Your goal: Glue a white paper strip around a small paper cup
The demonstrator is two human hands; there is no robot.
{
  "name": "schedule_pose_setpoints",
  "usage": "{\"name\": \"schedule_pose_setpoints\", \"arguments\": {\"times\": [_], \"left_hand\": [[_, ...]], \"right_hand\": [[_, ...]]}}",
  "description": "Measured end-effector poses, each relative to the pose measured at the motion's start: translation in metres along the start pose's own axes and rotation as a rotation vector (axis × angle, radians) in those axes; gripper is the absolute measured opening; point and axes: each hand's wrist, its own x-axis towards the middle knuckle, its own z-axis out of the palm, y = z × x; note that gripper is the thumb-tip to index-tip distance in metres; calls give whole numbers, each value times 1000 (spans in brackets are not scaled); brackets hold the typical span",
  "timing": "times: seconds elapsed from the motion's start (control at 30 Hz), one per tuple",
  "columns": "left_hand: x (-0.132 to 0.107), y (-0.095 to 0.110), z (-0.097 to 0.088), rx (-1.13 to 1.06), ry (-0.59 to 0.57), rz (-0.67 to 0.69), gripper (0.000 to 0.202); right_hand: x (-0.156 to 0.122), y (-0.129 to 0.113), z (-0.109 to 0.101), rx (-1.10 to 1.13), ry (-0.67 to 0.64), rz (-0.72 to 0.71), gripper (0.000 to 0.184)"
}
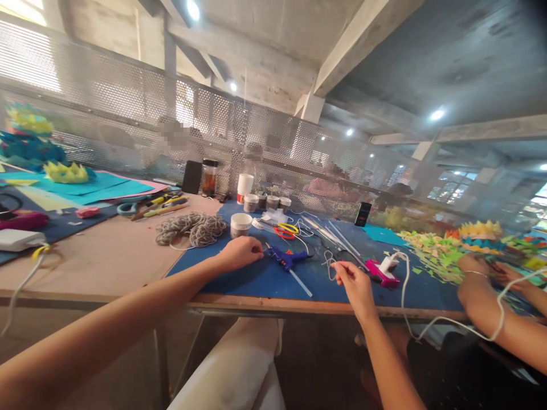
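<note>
My left hand (pixel 240 252) rests on the blue mat (pixel 256 279), fingers curled closed just left of a blue glue gun (pixel 287 258). A clear glue stick (pixel 300 283) juts from the gun toward the table's front edge. My right hand (pixel 354 283) hovers over the mat to the right, thumb and fingers pinched on a thin strand of string (pixel 329 263). What the left hand's fingers hold, if anything, is hidden.
A coil of grey cord (pixel 191 228), small paint pots (pixel 240 224), red and yellow scissors (pixel 285 230) and a pink charger (pixel 383 272) with a white cable lie on the table. A co-worker's arms (pixel 482 287) work among colored paper scraps (pixel 431 250) at right. Mesh screen behind.
</note>
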Motion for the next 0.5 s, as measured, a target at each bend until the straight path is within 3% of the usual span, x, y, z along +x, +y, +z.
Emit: {"name": "schedule_pose_setpoints", "arguments": {"times": [0.17,0.27,0.37,0.5], "left_hand": [[-5,8,-6,45,58,7,19],[-12,4,-23,94,128,-18,19],[-19,-17,-52,161,225,-114,23],[-25,-67,-89,270,291,-274,30]], "right_hand": [[5,16,4,6,-24,65,49],[5,22,4,-2,-52,66,52],[3,24,3,0,-49,50,52],[3,23,2,67,-33,87,53]]}}
